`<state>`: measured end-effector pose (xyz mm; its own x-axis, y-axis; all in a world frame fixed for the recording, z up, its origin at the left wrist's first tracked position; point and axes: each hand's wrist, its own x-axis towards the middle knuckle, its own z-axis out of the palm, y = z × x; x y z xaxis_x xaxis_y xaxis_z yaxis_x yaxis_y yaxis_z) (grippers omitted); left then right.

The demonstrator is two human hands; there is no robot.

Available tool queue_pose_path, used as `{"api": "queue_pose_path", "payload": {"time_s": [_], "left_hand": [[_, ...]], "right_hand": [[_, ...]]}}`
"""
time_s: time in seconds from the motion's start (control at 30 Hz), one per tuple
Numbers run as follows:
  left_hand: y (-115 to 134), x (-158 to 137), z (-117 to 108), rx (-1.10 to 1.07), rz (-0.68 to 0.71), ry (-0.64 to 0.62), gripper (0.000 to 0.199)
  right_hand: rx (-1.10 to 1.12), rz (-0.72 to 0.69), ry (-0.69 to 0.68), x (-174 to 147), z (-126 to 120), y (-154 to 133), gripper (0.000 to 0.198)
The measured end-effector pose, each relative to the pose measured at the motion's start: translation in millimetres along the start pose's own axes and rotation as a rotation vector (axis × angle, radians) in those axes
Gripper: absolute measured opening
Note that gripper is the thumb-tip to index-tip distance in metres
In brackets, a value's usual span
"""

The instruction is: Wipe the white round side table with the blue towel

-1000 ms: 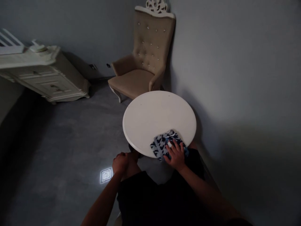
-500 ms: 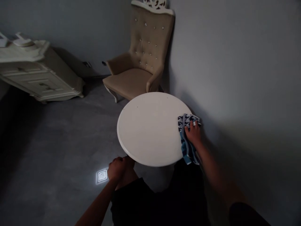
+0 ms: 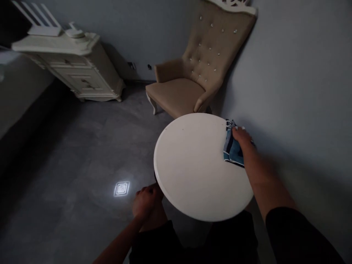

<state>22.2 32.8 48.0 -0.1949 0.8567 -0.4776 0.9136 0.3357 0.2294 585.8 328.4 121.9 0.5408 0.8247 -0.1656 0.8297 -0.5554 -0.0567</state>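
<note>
On the right far rim of the round white table (image 3: 192, 165), my right hand (image 3: 242, 135) presses and grips a patterned cloth (image 3: 234, 149) in blue, navy and grey. Part of the cloth lies bunched under the fingers, and its lower part spreads over the tabletop. My left hand (image 3: 144, 201) rests on my knee, just off the table's near left edge. Its fingers are curled in and nothing shows in them.
A tan tufted armchair (image 3: 176, 96) stands just behind the table. A cream cabinet (image 3: 85, 75) at the back left bears a white router (image 3: 45, 30). The grey wall (image 3: 297, 84) runs close along the right. A lit square patch (image 3: 121, 189) shows on the floor.
My right hand has slid the cloth farther away along the table's right rim. The view has turned left, bringing the router into sight. My left hand stays on the knee.
</note>
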Motion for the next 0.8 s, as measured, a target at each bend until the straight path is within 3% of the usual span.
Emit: {"api": "queue_pose_path", "payload": {"time_s": [0.1,0.23,0.37,0.5,0.63,0.7,0.8], "left_hand": [[-1,1,-1,-0.013,-0.013,0.010,0.050],[-7,5,4,-0.027,-0.039,0.013,0.048],[-13,8,6,-0.064,-0.071,0.012,0.049],[-17,6,3,-0.054,-0.073,-0.007,0.050],[-22,4,2,-0.029,-0.066,-0.015,0.051],[-23,2,1,-0.002,-0.050,-0.012,0.047],[-21,-3,-2,0.030,-0.029,-0.003,0.041]], "right_hand": [[-0.020,-0.053,0.050,15,6,-66,0.068],[-0.018,-0.329,0.135,-1,22,-170,0.070],[0.053,-0.624,0.083,-60,45,-280,0.072],[0.141,-0.901,0.028,-156,71,-361,0.074],[0.121,-1.149,-0.041,-259,93,-382,0.077],[0.106,-1.240,-0.053,-301,99,-368,0.082],[0.134,-1.327,-0.070,-341,102,-323,0.077]]}}
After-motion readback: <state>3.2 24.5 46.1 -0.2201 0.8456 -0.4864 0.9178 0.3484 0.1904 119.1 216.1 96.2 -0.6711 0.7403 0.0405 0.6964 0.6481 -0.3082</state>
